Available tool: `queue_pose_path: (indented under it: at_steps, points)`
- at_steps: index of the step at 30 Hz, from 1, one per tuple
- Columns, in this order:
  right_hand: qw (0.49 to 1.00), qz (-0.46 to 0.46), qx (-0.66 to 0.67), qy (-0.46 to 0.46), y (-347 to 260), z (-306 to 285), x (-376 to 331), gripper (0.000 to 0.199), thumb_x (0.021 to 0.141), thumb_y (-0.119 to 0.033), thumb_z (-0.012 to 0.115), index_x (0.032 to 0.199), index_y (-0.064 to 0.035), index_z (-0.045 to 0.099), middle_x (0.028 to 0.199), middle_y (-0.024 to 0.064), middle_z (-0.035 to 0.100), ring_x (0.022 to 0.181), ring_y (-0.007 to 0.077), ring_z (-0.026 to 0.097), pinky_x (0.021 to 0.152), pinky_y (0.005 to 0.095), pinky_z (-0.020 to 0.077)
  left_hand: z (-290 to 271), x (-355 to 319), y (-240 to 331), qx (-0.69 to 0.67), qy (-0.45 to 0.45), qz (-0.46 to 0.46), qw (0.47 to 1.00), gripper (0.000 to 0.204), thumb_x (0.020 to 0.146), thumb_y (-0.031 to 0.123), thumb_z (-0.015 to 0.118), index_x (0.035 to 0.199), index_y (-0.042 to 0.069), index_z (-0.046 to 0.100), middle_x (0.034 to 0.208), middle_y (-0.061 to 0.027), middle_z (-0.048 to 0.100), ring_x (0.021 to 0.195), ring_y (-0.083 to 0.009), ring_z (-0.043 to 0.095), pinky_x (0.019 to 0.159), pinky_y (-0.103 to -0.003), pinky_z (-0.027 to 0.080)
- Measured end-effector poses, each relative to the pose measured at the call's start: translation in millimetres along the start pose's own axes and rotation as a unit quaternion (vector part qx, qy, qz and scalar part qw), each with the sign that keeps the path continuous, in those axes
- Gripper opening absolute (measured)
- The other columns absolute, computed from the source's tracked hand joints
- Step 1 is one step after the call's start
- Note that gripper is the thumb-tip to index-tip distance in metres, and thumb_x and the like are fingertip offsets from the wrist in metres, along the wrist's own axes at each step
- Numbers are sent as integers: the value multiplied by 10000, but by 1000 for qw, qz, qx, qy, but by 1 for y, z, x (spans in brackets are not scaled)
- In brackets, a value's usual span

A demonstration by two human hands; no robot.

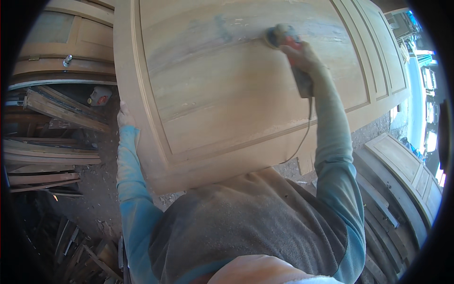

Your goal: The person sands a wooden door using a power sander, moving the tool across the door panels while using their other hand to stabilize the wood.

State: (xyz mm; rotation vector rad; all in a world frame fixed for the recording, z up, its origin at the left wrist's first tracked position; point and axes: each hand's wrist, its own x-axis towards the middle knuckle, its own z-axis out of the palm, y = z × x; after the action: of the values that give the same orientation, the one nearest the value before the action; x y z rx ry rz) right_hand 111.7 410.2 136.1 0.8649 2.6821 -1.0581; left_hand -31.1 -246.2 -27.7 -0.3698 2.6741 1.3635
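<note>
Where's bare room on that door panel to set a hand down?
Free: the wide panel left of and below the sander, out to the raised moulding. Crowded: the top right, where the right hand and cord sit. The left hand grips the left edge.

Sander (279, 37) on door panel (227, 85); lumber stack (47, 142) left, doors (406, 175) right.

Location type: woodworking or joinery workshop. Indicators: a large unfinished panelled wooden door (246, 85) lies flat with sanding dust on its surface. More bare doors (402, 170) are stacked at the right and upper left. Timber offcuts (52, 142) lie piled at the left on a dirt floor (94, 203).
</note>
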Motion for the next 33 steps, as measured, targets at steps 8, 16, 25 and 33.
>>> queue_pose_path:
  at_steps: [8, 16, 25, 33]
  points:
    - [980, 122, 8, 155, 215, -142, 38, 864, 751, -722, 785, 1240, -10, 750, 1059, 126, 742, 964, 224, 700, 841, 379, 536, 15, -21, 61, 217, 118, 111, 963, 696, 1080, 516, 437, 1518, -23, 476, 1509, -288, 526, 1417, -449, 475, 1187, -470, 368]
    - [993, 87, -2, 83, 123, -71, 24, 793, 791, -675, 786, 1181, 16, 760, 1030, 98, 749, 947, 198, 698, 837, 367, 530, 186, -99, 191, 315, -56, 391, 863, 887, 1019, 602, 514, 1628, -7, 299, 1728, -206, 210, 1604, -397, 153, 1307, -520, 137]
    - [1000, -12, 26, 4, -55, 47, -41, 668, 774, -563, 779, 1109, 15, 762, 955, 145, 759, 925, 253, 732, 817, 409, 556, 151, -82, 156, 273, -39, 410, 869, 868, 1011, 611, 521, 1618, 20, 332, 1706, -155, 288, 1598, -339, 201, 1304, -516, 164]
    - [993, -114, 4, -33, -134, 134, -56, 709, 761, -533, 801, 1170, 37, 700, 1001, 182, 756, 937, 281, 746, 835, 413, 572, 40, -60, 132, 414, 36, 297, 860, 828, 1012, 597, 533, 1631, 85, 334, 1693, -148, 311, 1601, -339, 187, 1300, -532, 156]
